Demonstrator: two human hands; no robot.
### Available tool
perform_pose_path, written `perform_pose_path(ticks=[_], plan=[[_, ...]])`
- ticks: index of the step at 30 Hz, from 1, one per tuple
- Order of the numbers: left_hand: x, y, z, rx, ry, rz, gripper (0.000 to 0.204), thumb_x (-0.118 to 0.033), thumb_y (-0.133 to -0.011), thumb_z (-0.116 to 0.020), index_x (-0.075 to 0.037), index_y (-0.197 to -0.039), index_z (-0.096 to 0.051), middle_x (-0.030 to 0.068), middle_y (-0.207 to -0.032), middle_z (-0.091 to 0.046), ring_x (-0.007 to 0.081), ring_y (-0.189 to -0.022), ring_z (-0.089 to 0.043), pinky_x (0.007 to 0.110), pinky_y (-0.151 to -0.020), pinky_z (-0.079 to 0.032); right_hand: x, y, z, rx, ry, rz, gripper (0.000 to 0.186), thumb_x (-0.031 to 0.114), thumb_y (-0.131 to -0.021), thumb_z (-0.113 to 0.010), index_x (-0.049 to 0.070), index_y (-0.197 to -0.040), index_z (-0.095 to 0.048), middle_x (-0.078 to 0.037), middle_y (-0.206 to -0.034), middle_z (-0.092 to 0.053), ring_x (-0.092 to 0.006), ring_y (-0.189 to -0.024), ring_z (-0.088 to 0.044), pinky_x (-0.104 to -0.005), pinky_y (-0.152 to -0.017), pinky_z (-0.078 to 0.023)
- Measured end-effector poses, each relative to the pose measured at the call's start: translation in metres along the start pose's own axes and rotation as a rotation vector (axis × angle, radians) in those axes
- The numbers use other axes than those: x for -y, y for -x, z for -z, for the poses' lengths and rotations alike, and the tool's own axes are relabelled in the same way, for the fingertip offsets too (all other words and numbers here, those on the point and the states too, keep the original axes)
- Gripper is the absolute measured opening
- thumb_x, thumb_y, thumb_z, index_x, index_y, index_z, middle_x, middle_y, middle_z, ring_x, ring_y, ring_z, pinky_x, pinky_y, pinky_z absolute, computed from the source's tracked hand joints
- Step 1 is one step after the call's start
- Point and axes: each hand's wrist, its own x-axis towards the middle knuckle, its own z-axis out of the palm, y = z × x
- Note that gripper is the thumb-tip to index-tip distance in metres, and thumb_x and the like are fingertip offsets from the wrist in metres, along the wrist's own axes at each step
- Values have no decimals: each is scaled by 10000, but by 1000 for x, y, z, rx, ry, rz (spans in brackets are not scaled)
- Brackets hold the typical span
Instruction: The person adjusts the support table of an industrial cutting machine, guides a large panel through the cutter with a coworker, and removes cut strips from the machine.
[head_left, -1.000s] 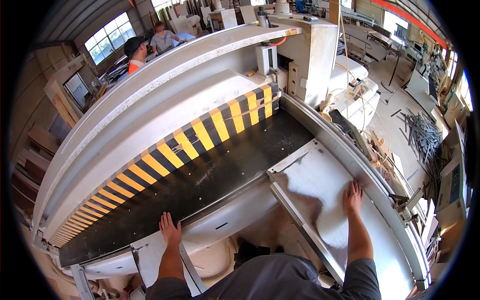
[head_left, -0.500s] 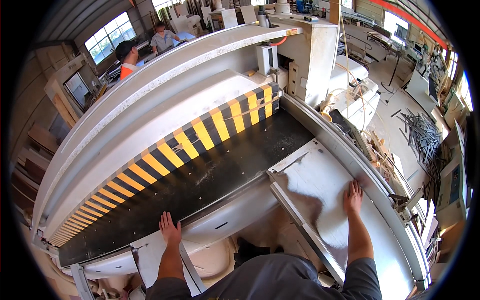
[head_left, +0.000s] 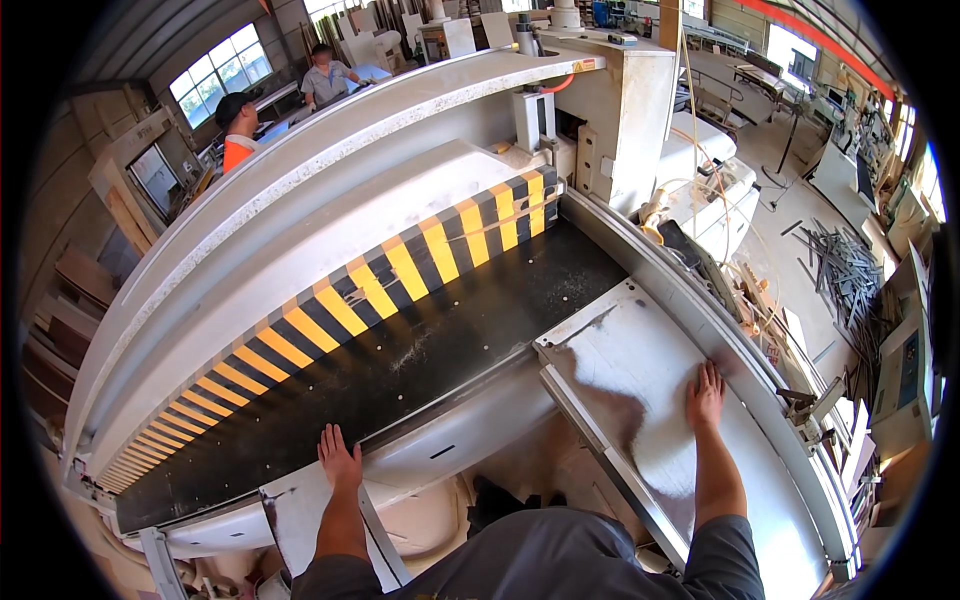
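My left hand [head_left: 339,461] lies flat, fingers apart, on the near edge of the black machine bed [head_left: 400,365]. My right hand [head_left: 705,393] rests palm down on a grey metal side table [head_left: 640,350] to the right. Neither hand holds anything. Behind the bed runs a yellow-and-black striped guard bar [head_left: 380,285], set into the large pale grey machine housing [head_left: 300,210].
Two people [head_left: 237,125] stand beyond the machine at the upper left. A cream control cabinet [head_left: 620,110] rises at the bed's far right end. Cables and scrap strips [head_left: 845,270] lie on the floor to the right, and a second grey support table [head_left: 300,505] sits under my left forearm.
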Motion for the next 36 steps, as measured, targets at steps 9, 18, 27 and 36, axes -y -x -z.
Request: perform_pose_path(ticks=[9,18,27,36], plan=[[-4,-1,2,25,-8,6,803,-361,-983,-651,-101,-1642,-272,102,-1724,-245,302,-1579,-246,481,-1299,-172,0,0,3,12,19,-10,582,277,-1003,-547,77,-1546,-479,-94,-1671,-385,-268,-1564,-302,-445,-1297,-198],[-6,2,4,34,3,16,793,-358,-990,-643,-103,-1642,-272,97,-1727,-239,301,-1581,-239,480,-1300,-170,1,2,8,5,9,-2,583,265,-997,-546,67,-1541,-480,-113,-1659,-400,-280,-1557,-314,-450,-1296,-202],[-6,3,-1,27,5,7,793,-355,-985,-649,-102,-1638,-276,104,-1727,-237,304,-1579,-247,482,-1301,-172,0,3,10,-22,3,14,581,264,-992,-552,55,-1530,-489,-130,-1647,-415,-294,-1547,-330,-457,-1290,-209],[4,1,-7,-54,12,-15,787,-397,-947,-684,-81,-1597,-372,121,-1686,-327,309,-1559,-282,499,-1273,-212,-14,-3,-12,-45,-87,22,579,241,-967,-588,42,-1505,-510,-178,-1591,-471,-370,-1478,-401,-484,-1268,-257]])
